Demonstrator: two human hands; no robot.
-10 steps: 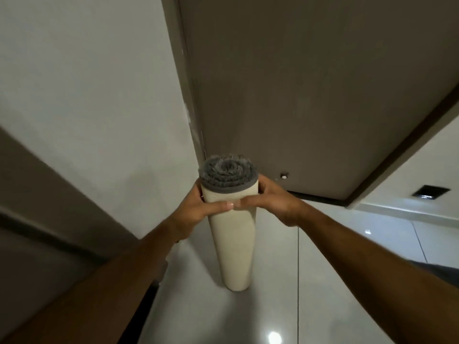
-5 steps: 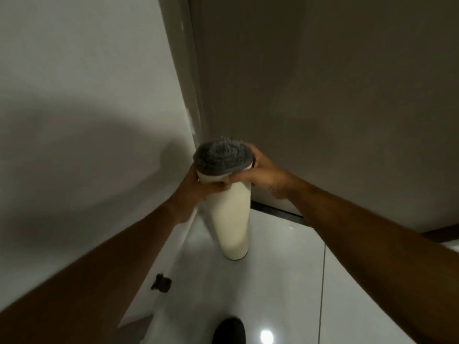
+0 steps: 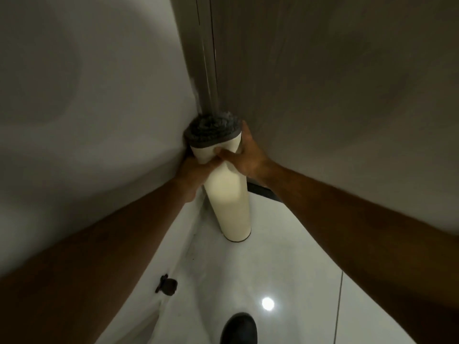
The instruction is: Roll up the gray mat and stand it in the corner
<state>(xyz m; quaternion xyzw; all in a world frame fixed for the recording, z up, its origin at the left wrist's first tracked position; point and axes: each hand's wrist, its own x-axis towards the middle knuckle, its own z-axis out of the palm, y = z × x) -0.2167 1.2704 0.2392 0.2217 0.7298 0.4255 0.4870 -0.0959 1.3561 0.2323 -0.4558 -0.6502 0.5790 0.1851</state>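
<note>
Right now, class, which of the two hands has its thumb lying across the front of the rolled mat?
The right hand: its thumb crosses the mat; the left hand wraps from behind.

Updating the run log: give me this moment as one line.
rolled mat upright on floor | in corner | left hand gripping | right hand gripping

dim, soft blur – floor glare (image 3: 268,303)

The rolled mat (image 3: 231,194) stands tight in the corner, white wall (image 3: 87,120) on its left and brown door (image 3: 335,83) behind, each hand squeezed against one. Open floor (image 3: 285,256) lies toward the viewer, broken by a doorstop (image 3: 167,287) by the wall and a shoe (image 3: 239,328).
</note>
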